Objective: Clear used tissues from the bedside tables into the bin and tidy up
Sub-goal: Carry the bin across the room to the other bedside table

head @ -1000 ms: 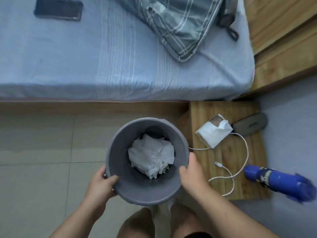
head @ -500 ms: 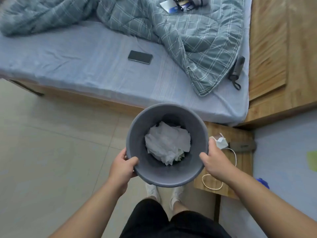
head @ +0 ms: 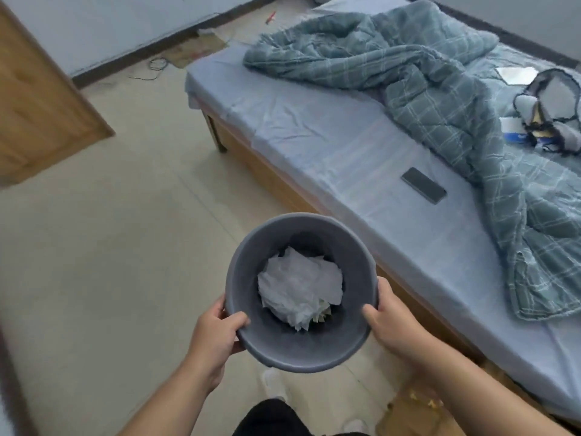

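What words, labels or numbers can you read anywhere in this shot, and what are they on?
None can be read.
Blue and white pack on the bed: its print is too blurred to read.
Phone on the sheet: dark face, no text.
Grey bin: no label shows.

You get soft, even daylight here, cool in tone, with no hard shadows and no clear source. The pale tiled floor (head: pixel 94 247) looks washed and flat. The round grey plastic bin (head: pixel 298 341) is sharp, though its inside falls dark around the crumpled white tissues (head: pixel 300 292). Motion blur smears the wooden door (head: pixel 41 114) at your left edge and the dark-trimmed clutter (head: pixel 547 121) on the rumpled teal checked quilt (head: pixel 456 99). Wide-angle bending curves the bed's lines.
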`<state>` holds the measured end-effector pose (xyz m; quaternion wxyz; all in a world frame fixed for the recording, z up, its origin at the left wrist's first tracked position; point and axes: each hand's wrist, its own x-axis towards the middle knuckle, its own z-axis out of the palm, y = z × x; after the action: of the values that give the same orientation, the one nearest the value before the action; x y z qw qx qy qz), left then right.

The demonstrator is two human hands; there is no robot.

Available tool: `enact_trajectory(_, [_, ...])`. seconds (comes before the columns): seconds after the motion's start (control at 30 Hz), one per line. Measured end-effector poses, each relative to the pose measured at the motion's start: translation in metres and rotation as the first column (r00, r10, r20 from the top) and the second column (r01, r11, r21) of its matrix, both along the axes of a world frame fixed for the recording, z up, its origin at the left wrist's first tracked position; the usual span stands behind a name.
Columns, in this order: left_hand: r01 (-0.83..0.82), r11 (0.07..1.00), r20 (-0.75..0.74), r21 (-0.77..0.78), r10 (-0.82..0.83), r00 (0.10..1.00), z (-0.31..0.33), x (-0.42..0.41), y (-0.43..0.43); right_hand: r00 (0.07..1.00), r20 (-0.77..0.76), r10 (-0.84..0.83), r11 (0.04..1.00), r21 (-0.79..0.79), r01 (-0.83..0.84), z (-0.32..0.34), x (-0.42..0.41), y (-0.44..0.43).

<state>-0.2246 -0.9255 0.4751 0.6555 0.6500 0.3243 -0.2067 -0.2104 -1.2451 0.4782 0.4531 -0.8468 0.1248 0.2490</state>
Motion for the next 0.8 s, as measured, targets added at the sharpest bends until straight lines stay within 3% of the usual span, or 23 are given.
enact_trajectory(0.2, [-0.094, 0.996, 0.032, -0.004, 0.094, 0.995, 0.031, 0.079, 0.082, 0.992, 0.065, 0.107, 0.994, 0.027, -0.109, 0.02, 0.118, 0.08])
enact_trajectory(0.43, [-0.138, 0.99, 0.04, -0.006, 0.138, 0.99, 0.03, 0.215, 0.115, 0.98, 0.121, 0.16, 0.987, 0.011, -0.163, 0.017, 0.276, 0.113])
enact_trajectory(0.8, [-0.42, 0.908, 0.085, 0.002, 0.418, 0.905, 0.063, 0.404, 0.213, 0.883, 0.171, 0.437, 0.894, 0.029, -0.448, 0.045, 0.561, 0.247])
